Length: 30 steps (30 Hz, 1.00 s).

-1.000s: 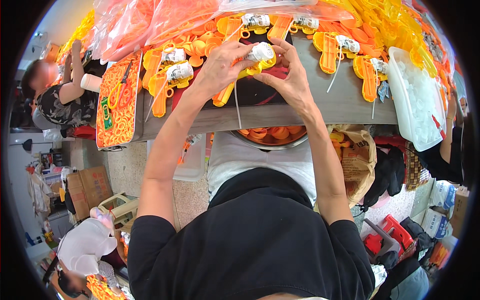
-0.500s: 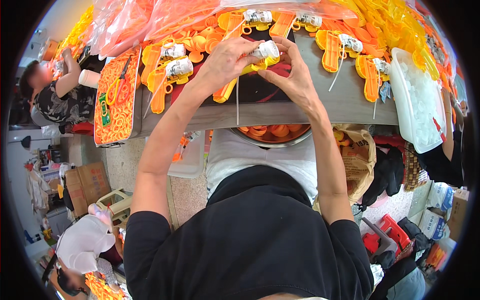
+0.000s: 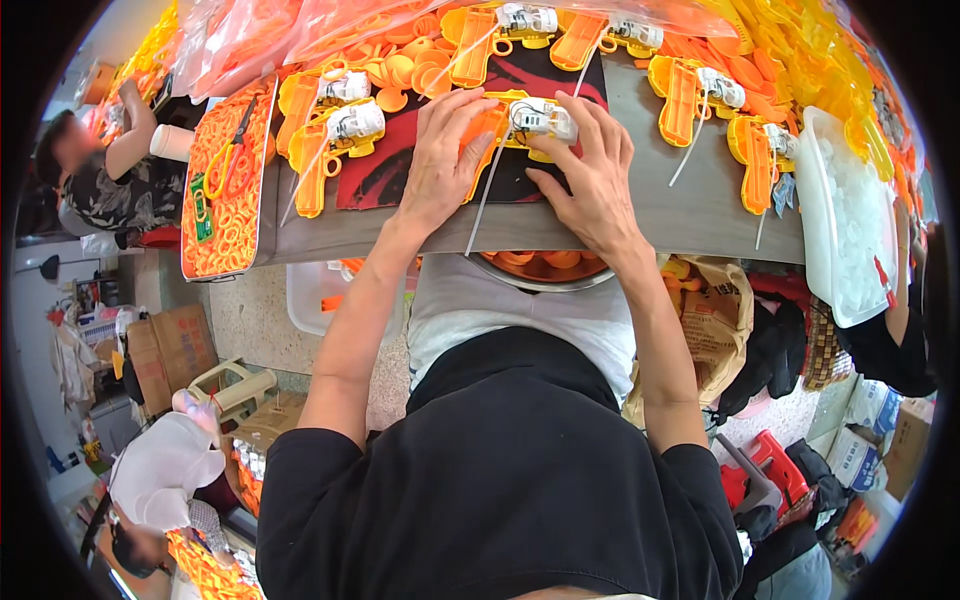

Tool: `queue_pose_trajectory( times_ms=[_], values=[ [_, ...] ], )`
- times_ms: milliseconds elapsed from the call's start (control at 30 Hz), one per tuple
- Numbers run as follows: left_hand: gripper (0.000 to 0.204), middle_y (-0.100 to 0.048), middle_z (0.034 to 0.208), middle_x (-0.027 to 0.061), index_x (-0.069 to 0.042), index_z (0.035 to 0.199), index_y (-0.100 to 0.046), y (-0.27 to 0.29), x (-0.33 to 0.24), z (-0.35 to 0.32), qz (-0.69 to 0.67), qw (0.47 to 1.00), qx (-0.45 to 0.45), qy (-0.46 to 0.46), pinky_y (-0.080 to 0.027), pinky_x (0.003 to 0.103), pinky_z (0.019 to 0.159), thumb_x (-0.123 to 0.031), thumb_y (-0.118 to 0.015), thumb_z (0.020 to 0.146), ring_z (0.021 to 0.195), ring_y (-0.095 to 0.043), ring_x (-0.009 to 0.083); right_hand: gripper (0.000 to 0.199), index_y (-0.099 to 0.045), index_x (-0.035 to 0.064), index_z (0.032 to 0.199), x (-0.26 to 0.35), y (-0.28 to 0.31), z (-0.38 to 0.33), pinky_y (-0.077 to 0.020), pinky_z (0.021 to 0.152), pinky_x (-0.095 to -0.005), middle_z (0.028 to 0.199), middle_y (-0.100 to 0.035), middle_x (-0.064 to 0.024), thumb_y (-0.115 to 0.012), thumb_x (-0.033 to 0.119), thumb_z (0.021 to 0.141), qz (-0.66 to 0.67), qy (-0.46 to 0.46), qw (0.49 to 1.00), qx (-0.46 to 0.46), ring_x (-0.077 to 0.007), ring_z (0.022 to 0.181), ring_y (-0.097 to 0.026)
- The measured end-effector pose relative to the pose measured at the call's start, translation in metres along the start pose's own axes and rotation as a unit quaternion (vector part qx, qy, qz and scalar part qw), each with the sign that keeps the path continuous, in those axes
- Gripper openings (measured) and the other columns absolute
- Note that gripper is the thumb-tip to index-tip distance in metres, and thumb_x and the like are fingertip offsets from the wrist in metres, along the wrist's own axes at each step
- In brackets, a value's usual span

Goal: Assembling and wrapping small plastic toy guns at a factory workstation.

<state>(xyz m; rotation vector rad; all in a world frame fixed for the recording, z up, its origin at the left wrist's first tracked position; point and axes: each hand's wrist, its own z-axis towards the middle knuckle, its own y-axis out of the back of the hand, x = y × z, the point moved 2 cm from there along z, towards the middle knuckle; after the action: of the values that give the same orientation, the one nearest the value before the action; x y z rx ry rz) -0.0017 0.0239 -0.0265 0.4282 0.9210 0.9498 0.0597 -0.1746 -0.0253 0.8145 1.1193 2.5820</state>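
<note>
A toy gun's yellow-orange half-shell [image 3: 513, 103] lies on the dark red mat [image 3: 395, 165], with a white cylindrical unit [image 3: 543, 118] and thin dark wires in it. My left hand [image 3: 440, 165] closes on its orange grip, thumb below and fingers above. My right hand [image 3: 595, 175] has its fingers bent around the white unit's right end, while the thumb stands apart over the mat. A thin pale strip [image 3: 482, 205] trails from the shell toward the table's front edge. Part of the grip is hidden under my left fingers.
Similar filled toy gun shells [image 3: 680, 95] lie on both sides. To the left stands a tray [image 3: 263, 240] of small orange rings with yellow-handled scissors [image 3: 232, 165]. A white tub [image 3: 850, 225] of translucent pieces is at right. Below the table edge is a metal bowl [image 3: 560, 284].
The toy gun shell has come down from upright between my hands to lying on the mat. My left hand has shifted to its grip, and my right hand has moved lower around the white unit.
</note>
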Motion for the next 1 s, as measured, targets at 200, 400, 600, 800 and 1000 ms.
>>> queue_pose_trajectory(
  times_ms=[200,400,600,800,1000],
  values=[
    [0.036,-0.059,0.137,0.0101,-0.01,0.132,-0.06,-0.003,-0.001,0.002,0.03,0.999,0.016,-0.007,-0.038,0.044,0.112,-0.018,-0.065,0.098,0.131,-0.048,0.0314,0.037,-0.07,0.0132,0.115,0.007,-0.012,0.006,-0.0274,0.116,-0.0517,0.152,-0.043,-0.0128,-0.081,0.018,0.079,-0.039,-0.009,0.999,0.019,-0.036,0.141,-0.037],
    [0.041,-0.057,0.137,0.0089,-0.011,0.13,-0.06,0.002,0.002,0.005,0.037,0.999,0.03,-0.023,-0.037,0.044,0.109,-0.025,-0.07,0.093,0.129,-0.049,0.0309,0.045,-0.067,0.0111,0.123,0.003,0.009,0.013,-0.0298,0.116,-0.0506,0.152,-0.044,-0.0148,-0.081,0.016,0.081,0.039,-0.023,0.999,-0.014,-0.0379,0.137,-0.043],
    [0.025,-0.057,0.136,0.0072,-0.011,0.108,-0.071,0.0,-0.012,0.027,0.088,0.996,-0.004,-0.003,-0.036,0.045,0.109,-0.025,-0.076,0.088,0.128,-0.05,0.0316,0.053,-0.059,0.0136,0.138,-0.008,-0.004,0.012,-0.0293,0.117,-0.0508,0.144,-0.057,-0.0083,-0.074,0.015,0.088,-0.058,-0.029,0.998,0.017,-0.027,0.134,-0.052],
    [0.015,-0.063,0.127,0.0063,-0.008,0.093,-0.069,-0.009,-0.024,0.021,0.067,0.996,-0.045,-0.046,-0.038,0.046,0.106,-0.014,-0.076,0.082,0.121,-0.054,0.0298,0.05,-0.06,0.0148,0.138,-0.005,-0.008,0.011,-0.0291,0.117,-0.051,0.142,-0.058,-0.0072,-0.073,0.014,0.089,-0.067,-0.04,0.997,0.005,-0.0257,0.133,-0.053],
    [0.02,-0.061,0.132,0.0082,-0.005,0.104,-0.07,-0.013,-0.038,-0.004,0.147,0.982,0.04,-0.109,-0.035,0.047,0.114,-0.009,-0.072,0.084,0.13,-0.053,0.0233,0.039,-0.065,0.0121,0.128,-0.006,-0.006,0.015,-0.0314,0.115,-0.0489,0.135,-0.062,-0.0088,-0.074,0.016,0.089,-0.025,-0.061,0.997,-0.026,-0.0266,0.128,-0.056]
  ],
)
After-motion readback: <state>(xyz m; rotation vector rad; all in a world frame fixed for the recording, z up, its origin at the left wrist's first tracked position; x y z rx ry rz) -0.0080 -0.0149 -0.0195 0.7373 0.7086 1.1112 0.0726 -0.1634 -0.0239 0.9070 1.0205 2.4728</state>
